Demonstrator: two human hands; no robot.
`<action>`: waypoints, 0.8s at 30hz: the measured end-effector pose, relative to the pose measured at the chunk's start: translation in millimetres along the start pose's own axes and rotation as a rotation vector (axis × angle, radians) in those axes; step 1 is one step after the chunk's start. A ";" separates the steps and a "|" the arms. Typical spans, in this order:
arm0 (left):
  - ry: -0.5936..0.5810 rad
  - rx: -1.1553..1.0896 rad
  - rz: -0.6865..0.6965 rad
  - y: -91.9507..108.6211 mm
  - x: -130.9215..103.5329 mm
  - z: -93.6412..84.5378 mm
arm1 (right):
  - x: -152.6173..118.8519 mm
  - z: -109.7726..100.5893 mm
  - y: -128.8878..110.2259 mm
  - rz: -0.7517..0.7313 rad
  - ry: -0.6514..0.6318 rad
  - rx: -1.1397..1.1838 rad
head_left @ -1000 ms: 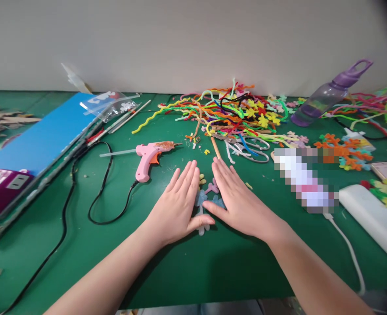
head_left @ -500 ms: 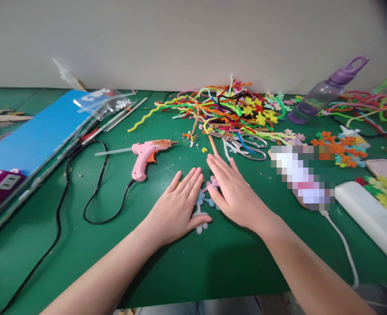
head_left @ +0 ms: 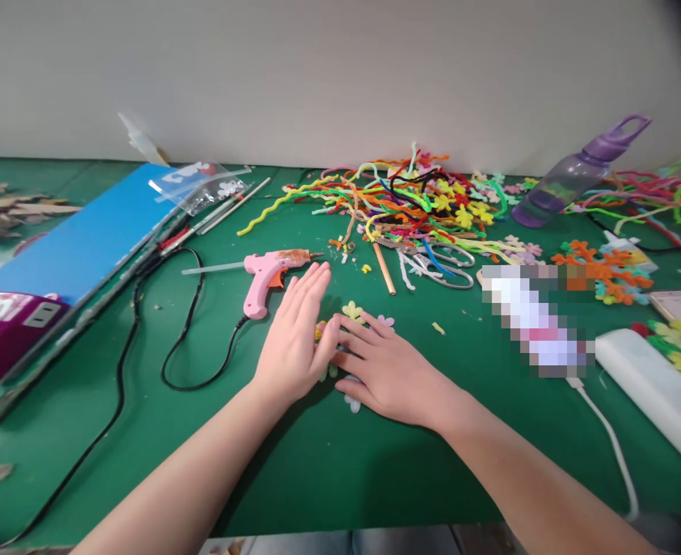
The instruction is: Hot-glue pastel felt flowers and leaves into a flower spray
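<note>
Pastel pipe-cleaner flowers lie in a cluster on the green table, largely hidden under my hands. A yellow flower [head_left: 353, 311] and a lilac one [head_left: 385, 321] peek out beyond my fingers, and a pale blue one [head_left: 353, 399] shows below. My right hand [head_left: 387, 368] rests flat over the cluster with its fingers spread. At the cluster's left edge my left hand [head_left: 297, 339] stands tilted on its side, fingers stretched out, nothing in it. Close beyond it is a pink hot glue gun [head_left: 265, 276].
A heap of coloured pipe cleaners [head_left: 398, 193] lies at the back, with scissors [head_left: 459, 270] and a wooden stick [head_left: 384, 268] before it. On the right are a purple bottle [head_left: 565, 181] and a white power bank [head_left: 652, 393]. A blue board [head_left: 80, 231] lies left.
My left hand has moved left and turned up on its side. My right hand has come down and left, spreading over the flowers. The yellow flower has come into sight.
</note>
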State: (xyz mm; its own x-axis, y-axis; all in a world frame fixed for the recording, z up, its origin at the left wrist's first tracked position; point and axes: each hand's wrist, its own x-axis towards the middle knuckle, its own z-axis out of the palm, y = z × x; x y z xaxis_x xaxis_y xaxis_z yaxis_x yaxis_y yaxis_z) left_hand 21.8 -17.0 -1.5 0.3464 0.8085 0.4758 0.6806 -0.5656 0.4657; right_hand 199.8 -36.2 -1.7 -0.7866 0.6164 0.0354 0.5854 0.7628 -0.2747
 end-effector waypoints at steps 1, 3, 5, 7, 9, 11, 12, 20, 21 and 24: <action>-0.010 -0.008 0.003 -0.3 0.5 0.7 | 0.0 -0.2 0.1 0.006 0.000 0.003; -0.015 -0.024 0.007 -1.3 1.5 1.0 | -0.9 -3.4 1.3 0.003 0.015 0.022; 0.011 -0.044 0.007 -2.2 2.3 0.0 | -2.9 -9.7 3.6 0.022 0.077 0.049; 0.051 -0.068 -0.008 -2.7 2.8 -1.7 | -5.5 -16.8 6.3 0.100 0.197 0.061; 0.084 -0.086 -0.036 -2.9 3.5 -3.2 | -7.6 -21.7 8.3 0.190 0.309 0.054; 0.099 -0.098 -0.059 -2.9 4.6 -3.8 | -8.3 -22.3 8.8 0.227 0.345 0.053; 0.100 -0.103 -0.065 -2.9 5.2 -3.8 | -8.1 -21.0 8.3 0.226 0.337 0.058; 0.108 -0.154 -0.071 -1.6 7.7 -3.3 | 0.6 -6.0 -0.7 0.236 0.290 0.142; 0.115 -0.164 -0.071 -1.4 7.9 -3.7 | 1.0 -7.0 -0.6 0.236 0.313 0.154; 0.155 -0.198 -0.084 -1.3 8.2 -5.5 | 0.1 -13.7 2.3 0.245 0.439 0.224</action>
State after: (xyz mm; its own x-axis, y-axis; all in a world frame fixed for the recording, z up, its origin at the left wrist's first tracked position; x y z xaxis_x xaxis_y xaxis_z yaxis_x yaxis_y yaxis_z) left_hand 20.2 -10.5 5.9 0.1802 0.8279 0.5311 0.5575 -0.5308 0.6383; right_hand 203.8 -31.8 10.9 -0.4486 0.8309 0.3290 0.6476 0.5560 -0.5211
